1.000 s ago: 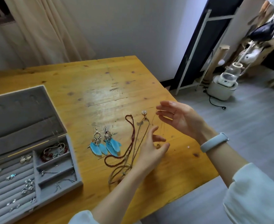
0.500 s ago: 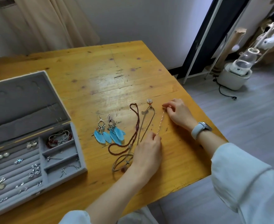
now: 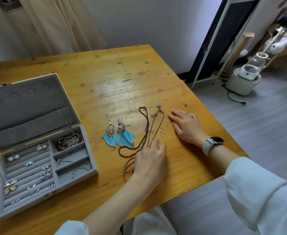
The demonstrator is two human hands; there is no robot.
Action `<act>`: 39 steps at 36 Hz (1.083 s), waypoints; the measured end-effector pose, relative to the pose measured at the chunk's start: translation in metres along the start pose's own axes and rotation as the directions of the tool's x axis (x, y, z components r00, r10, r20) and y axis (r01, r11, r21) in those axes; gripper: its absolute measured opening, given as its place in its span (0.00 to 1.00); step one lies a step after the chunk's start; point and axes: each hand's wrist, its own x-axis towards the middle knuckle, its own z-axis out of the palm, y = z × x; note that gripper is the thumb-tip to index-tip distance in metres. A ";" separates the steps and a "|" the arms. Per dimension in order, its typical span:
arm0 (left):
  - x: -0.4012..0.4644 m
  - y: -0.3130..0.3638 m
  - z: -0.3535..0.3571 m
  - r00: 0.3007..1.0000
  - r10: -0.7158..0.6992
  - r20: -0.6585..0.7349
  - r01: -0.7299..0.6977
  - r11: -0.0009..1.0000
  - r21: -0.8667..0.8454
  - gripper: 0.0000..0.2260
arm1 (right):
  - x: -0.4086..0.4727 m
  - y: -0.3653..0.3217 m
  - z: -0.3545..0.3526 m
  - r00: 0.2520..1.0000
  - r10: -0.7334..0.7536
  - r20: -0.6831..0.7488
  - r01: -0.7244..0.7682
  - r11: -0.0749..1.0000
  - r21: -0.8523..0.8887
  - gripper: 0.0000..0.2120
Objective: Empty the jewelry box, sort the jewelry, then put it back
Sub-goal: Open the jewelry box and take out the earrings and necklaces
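Gold chain (image 3: 164, 131) is going down straight: your left hand (image 3: 150, 160) is pinching its near end, right hand (image 3: 186, 126) lying flat on the worktop (image 3: 105, 78); box (image 3: 42, 167) next.

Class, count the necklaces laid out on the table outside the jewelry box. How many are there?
3, side by side right of the blue earrings: dark red beaded necklace leftmost, brown cord necklace with a pale pendant in the middle, thin gold chain rightmost. The hands may hide parts.
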 end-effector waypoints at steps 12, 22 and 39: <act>-0.026 -0.006 0.010 0.993 0.080 -0.091 -0.074 0.995 0.068 0.12 | -0.001 -0.014 -0.005 0.989 0.114 0.095 -0.109 0.993 -0.052 0.23; -0.026 -0.063 -0.015 0.963 0.081 -0.258 -0.071 0.996 0.048 0.12 | 0.011 -0.075 -0.024 0.990 0.058 -0.127 -0.042 0.991 0.126 0.17; -0.038 -0.290 -0.125 0.808 -0.190 -0.558 0.392 0.881 0.267 0.33 | 0.097 -0.314 -0.032 0.961 -0.188 -0.205 0.231 0.948 0.217 0.14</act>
